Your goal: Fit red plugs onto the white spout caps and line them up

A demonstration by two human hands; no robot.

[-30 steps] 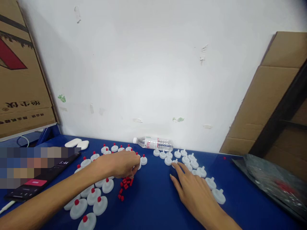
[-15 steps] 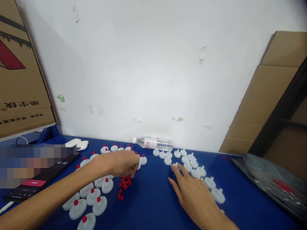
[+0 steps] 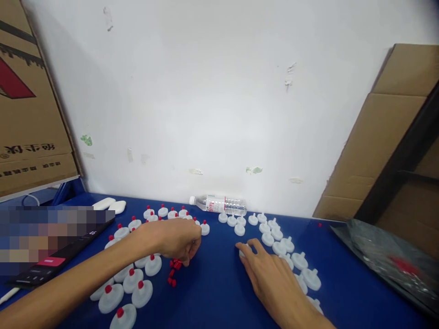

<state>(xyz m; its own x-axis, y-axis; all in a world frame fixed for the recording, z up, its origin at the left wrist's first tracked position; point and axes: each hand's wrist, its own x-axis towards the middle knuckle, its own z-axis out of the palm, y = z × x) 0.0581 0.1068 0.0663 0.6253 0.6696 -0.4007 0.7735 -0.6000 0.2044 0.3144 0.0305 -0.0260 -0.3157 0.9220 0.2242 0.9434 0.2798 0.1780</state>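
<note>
My left hand is closed in a pinch, its fingertips just over a small pile of red caps; whatever lies between the fingers is hidden. My right hand has thumb and fingers around a white disc with a stem, mostly covered by the fingers. Several white discs with bare stems stand above and beside the right hand. On the left, around my forearm, stand several white discs topped with red caps. My left forearm covers some of them.
A clear plastic bottle lies against the white wall. A phone and a white case are at the left. A dark plastic bag sits at the right, by cardboard. One red cap lies apart.
My right hand has drawn a white disc a little left and toward me, away from the group. My left hand has shifted slightly toward me over the red caps.
</note>
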